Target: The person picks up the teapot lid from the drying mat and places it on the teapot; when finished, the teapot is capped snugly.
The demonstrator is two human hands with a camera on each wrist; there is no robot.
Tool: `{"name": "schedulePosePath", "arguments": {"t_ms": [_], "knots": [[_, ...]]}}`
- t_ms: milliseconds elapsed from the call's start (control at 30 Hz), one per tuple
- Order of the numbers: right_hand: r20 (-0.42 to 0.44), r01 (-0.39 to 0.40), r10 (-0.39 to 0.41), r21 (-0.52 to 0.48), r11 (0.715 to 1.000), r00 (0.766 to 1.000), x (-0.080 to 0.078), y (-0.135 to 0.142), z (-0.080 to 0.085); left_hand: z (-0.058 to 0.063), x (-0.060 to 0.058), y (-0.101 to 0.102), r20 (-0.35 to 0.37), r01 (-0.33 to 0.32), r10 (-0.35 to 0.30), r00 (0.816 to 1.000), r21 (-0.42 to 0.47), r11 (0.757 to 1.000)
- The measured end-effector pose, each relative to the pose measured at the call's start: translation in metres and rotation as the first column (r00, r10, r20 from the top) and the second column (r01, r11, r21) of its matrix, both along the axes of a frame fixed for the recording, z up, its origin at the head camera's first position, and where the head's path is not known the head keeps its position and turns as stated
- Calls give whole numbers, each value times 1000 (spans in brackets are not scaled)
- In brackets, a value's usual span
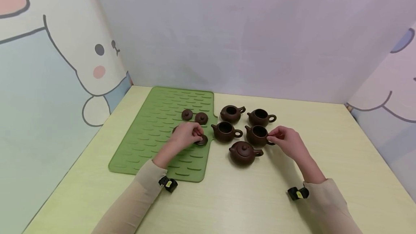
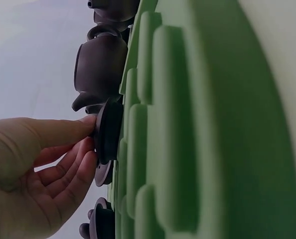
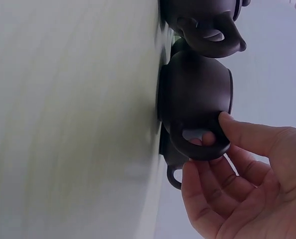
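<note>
My left hand pinches a dark brown teapot lid by its top, at the right edge of the green mat. In the left wrist view the lid stands close to the mat's ridges. With thumb and fingers my right hand holds the handle of a lidless teapot, whose spout points left. The right wrist view shows that handle between the thumb and fingers, and the pot's base by the table. Directly in front of it sits a teapot with its lid on.
Three more lidless teapots stand behind and beside: one at back left, one at back right, one nearer the mat. Two lids lie on the mat; another is partly hidden behind my left hand. A wall rises behind the table.
</note>
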State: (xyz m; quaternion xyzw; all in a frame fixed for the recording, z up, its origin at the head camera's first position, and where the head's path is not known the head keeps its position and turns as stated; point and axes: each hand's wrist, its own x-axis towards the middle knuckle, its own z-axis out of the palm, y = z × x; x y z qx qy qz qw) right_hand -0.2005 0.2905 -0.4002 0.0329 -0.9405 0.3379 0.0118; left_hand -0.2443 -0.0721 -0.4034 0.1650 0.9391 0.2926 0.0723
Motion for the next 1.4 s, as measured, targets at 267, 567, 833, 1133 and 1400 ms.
{"name": "schedulePosePath", "arguments": {"t_ms": [267,567,833,1133,1400], "knots": [[-8,-3,4,32,999,1000,-3,2,2,1,-6,3,34,12,-12,999,12,1000],[0,-22,22,4,1000,1000,-3,-2,5,4,-8,-2,35,34,-34,999,-4,999],[2,-24,25,-12,1000,1000,-3,-1,3,1,-6,-2,38,36,-39,999,63,997],[-10,-30,30,6,1000,999,-4,-4,3,2,-4,0,33,36,-40,999,117,992],[-8,-30,30,17,999,1000,-6,-3,4,16,-4,6,-27,81,-78,997,151,985]]}}
